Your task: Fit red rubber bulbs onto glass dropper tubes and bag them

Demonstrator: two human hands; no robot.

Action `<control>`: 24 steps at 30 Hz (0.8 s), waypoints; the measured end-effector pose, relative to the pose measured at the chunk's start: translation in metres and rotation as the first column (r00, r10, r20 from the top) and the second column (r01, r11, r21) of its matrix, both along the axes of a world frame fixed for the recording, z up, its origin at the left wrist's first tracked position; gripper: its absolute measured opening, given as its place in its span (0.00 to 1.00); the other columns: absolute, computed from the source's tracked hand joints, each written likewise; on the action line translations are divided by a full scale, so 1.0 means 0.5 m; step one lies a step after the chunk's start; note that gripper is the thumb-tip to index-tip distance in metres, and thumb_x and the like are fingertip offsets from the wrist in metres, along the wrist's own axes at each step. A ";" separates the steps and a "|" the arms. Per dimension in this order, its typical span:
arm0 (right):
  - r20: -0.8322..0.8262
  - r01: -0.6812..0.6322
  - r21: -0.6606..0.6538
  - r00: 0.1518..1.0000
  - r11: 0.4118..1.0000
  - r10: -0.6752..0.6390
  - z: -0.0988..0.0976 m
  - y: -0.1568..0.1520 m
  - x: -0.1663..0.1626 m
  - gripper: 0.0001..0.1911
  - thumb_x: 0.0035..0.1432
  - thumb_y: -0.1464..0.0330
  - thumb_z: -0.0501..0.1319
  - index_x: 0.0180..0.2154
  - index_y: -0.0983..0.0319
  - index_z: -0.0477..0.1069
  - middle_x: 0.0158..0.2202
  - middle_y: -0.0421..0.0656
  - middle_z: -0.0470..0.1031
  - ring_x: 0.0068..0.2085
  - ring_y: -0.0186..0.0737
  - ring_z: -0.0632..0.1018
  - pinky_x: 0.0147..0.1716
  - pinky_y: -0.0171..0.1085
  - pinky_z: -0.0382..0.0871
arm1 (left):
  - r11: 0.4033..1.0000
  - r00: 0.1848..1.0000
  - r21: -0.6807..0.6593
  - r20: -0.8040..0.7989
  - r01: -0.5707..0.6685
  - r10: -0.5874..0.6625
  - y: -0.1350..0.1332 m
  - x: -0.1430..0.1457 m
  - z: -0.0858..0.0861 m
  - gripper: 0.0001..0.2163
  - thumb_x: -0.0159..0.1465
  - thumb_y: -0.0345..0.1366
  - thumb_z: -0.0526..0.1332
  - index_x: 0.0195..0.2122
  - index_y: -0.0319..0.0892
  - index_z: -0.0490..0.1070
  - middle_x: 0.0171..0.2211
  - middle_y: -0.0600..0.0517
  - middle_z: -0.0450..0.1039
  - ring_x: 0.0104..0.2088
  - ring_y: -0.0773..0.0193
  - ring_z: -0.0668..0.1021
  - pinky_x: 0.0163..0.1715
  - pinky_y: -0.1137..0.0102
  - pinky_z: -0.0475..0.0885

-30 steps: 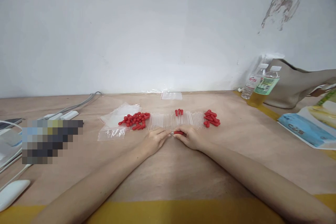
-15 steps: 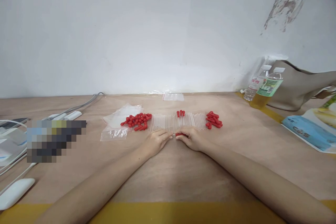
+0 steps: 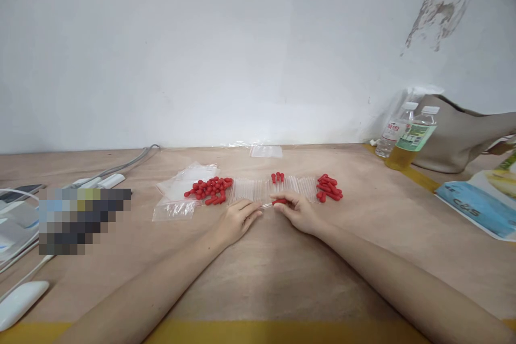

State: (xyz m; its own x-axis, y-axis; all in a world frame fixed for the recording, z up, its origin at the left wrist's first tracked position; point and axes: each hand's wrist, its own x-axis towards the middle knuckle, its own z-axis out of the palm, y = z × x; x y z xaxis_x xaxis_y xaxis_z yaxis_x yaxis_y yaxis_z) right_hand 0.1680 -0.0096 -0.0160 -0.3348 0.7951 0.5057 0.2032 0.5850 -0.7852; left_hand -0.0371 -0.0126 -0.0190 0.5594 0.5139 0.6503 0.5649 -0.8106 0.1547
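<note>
R hand [image 3: 297, 210] shifted from L hand [image 3: 241, 219]; grips pinching red bulb [image 3: 279, 201] & tube [image 3: 266, 206] resp.

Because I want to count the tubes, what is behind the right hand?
Clear tubes in a row and three red dropper bulbs; the right hand hides some tubes' near ends.

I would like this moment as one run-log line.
left hand: holds thin transparent tube | right hand: holds red rubber-looking bulb at tube's end | beyond hands: row of similar tubes

Bare left hand [image 3: 237, 220], bare right hand [image 3: 301, 214], slim fingers [image 3: 250, 208], uncovered forearms [image 3: 374, 269], small left-forearm spot [image 3: 209, 248]
</note>
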 end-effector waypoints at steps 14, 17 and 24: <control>0.278 0.559 -0.253 0.824 0.789 -0.494 0.086 0.181 0.042 0.15 0.42 0.71 0.57 0.37 0.65 0.68 0.29 0.43 0.72 0.29 0.34 0.72 0.26 0.31 0.62 | 0.991 0.992 -0.042 0.008 -0.129 0.130 -0.007 0.003 0.016 0.10 0.60 0.36 0.53 0.41 0.41 0.68 0.35 0.47 0.68 0.37 0.60 0.69 0.38 0.64 0.66; 0.357 0.584 -0.213 0.793 0.783 -0.494 0.069 0.199 0.023 0.10 0.39 0.72 0.59 0.30 0.64 0.69 0.27 0.43 0.72 0.28 0.35 0.72 0.26 0.31 0.62 | 0.992 0.993 -0.052 0.019 -0.112 0.113 -0.007 0.003 0.015 0.09 0.60 0.34 0.53 0.39 0.40 0.69 0.35 0.47 0.67 0.37 0.61 0.69 0.38 0.65 0.66; 0.485 0.596 -0.129 0.735 0.792 -0.474 0.049 0.206 0.010 0.11 0.42 0.64 0.62 0.30 0.62 0.70 0.29 0.42 0.73 0.29 0.35 0.72 0.25 0.30 0.60 | 0.993 0.995 -0.063 0.023 -0.095 0.097 -0.006 0.004 0.015 0.08 0.60 0.33 0.53 0.36 0.41 0.70 0.35 0.48 0.66 0.37 0.62 0.69 0.38 0.66 0.66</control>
State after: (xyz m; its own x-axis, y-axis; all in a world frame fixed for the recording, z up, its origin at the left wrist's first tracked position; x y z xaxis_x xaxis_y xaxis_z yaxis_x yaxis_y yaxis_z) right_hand 0.1729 0.0932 0.0084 0.0644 0.9830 0.1721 0.7520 0.0656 -0.6559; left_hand -0.0352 -0.0157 -0.0116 0.4889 0.6044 0.6291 0.6350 -0.7410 0.2184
